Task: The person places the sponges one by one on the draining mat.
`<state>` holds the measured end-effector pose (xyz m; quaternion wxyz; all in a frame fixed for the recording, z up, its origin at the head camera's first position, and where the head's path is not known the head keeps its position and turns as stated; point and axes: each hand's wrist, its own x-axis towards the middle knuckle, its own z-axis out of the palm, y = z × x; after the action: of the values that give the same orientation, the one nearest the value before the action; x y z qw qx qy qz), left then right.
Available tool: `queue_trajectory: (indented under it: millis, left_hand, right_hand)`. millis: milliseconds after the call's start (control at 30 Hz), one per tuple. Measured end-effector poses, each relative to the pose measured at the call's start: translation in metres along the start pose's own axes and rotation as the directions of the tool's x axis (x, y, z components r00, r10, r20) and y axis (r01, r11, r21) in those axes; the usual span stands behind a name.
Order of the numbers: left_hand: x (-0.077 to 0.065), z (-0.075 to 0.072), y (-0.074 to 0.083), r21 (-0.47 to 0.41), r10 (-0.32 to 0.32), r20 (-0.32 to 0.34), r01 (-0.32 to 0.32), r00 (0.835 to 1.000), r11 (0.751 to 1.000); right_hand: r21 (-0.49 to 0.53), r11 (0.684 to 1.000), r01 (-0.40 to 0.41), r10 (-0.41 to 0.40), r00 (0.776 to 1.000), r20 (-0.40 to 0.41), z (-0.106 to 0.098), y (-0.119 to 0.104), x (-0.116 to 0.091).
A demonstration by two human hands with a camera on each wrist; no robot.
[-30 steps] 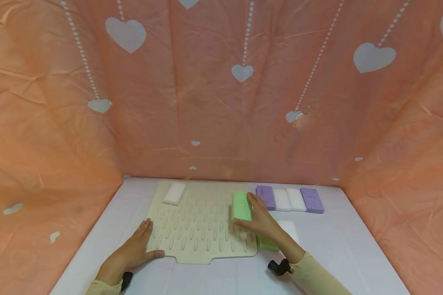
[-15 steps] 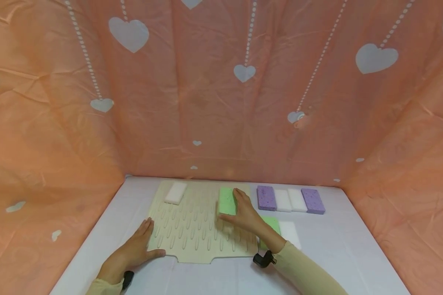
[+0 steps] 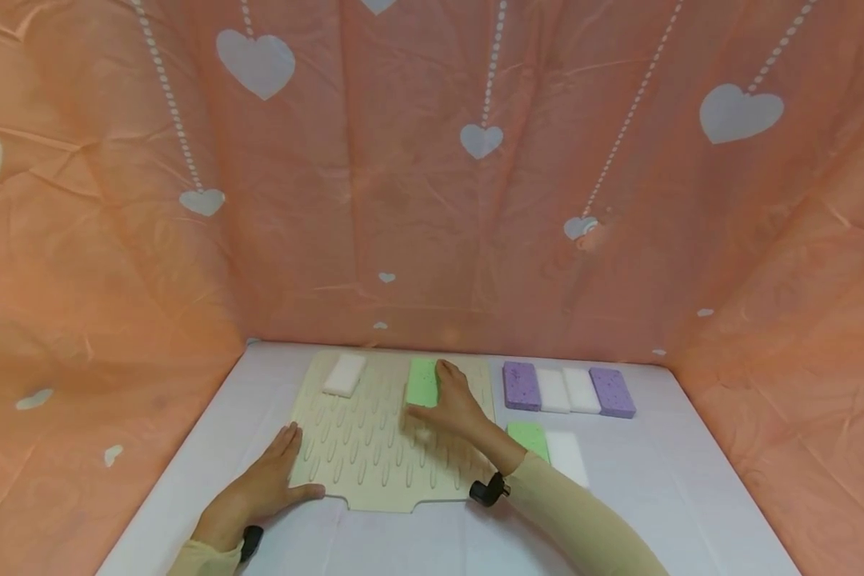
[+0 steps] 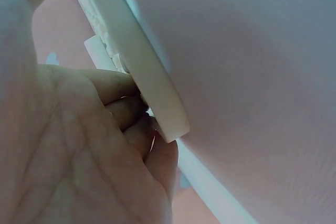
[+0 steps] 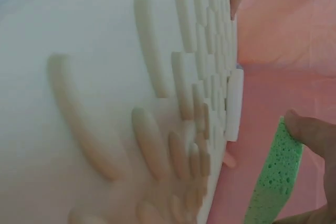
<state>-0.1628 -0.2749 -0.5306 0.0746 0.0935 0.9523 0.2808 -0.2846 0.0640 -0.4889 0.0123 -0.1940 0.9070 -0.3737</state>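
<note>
A cream board (image 3: 374, 488) with rows of raised ridges lies on the white table. My left hand (image 3: 259, 484) rests at its near left corner, fingers along the left edge and thumb on the front edge; the left wrist view shows the fingertips (image 4: 139, 111) against the board's side. Over the board's back middle, my right hand (image 3: 457, 404) grips a green sponge (image 3: 422, 384) between thumb and fingers. In the right wrist view the porous green sponge (image 5: 275, 177) is held apart from the ridges. A white sponge (image 3: 345, 375) lies on the board's back left.
Right of the board, a row holds a purple sponge (image 3: 522, 386), two white sponges (image 3: 552, 390) and another purple sponge (image 3: 612, 392). Nearer, another green sponge (image 3: 529, 438) and a white sponge (image 3: 566, 458) lie beside my right forearm. An orange curtain (image 3: 418, 200) encloses the back and sides.
My right hand has carried the green sponge leftward and slightly back over the board. The second green sponge shows more clearly behind my forearm. My left hand has stayed at the board's corner.
</note>
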Motion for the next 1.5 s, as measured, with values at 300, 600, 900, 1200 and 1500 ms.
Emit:
queue_trajectory:
  millis: [300, 600, 900, 1200, 1500]
  left_hand:
    - [-0.001, -0.005, 0.009, -0.006, -0.007, -0.002, 0.007, 1.000, 1.000]
    - [-0.001, -0.006, 0.011, 0.017, -0.043, 0.021, 0.042, 0.999, 0.999]
    - [-0.001, -0.008, 0.015, 0.041, -0.040, 0.020, 0.039, 0.999, 0.998]
    - [-0.003, -0.007, 0.016, 0.025, -0.037, 0.024, 0.037, 0.999, 0.999]
    - [-0.001, -0.004, 0.009, -0.016, -0.025, 0.017, 0.025, 1.000, 1.000]
  right_hand:
    - [-0.011, 1.000, -0.012, 0.012, 0.999, 0.031, 0.014, -0.001, 0.018]
    - [-0.038, 0.999, -0.005, 0.008, 0.997, 0.074, 0.029, 0.000, 0.037]
    - [-0.071, 0.997, 0.027, -0.019, 0.994, 0.107, 0.043, -0.001, 0.053]
    - [-0.131, 0.991, 0.017, -0.001, 0.992, 0.123, 0.055, -0.002, 0.064]
    - [-0.170, 0.985, 0.010, 0.011, 0.992, 0.125, 0.058, -0.006, 0.073]
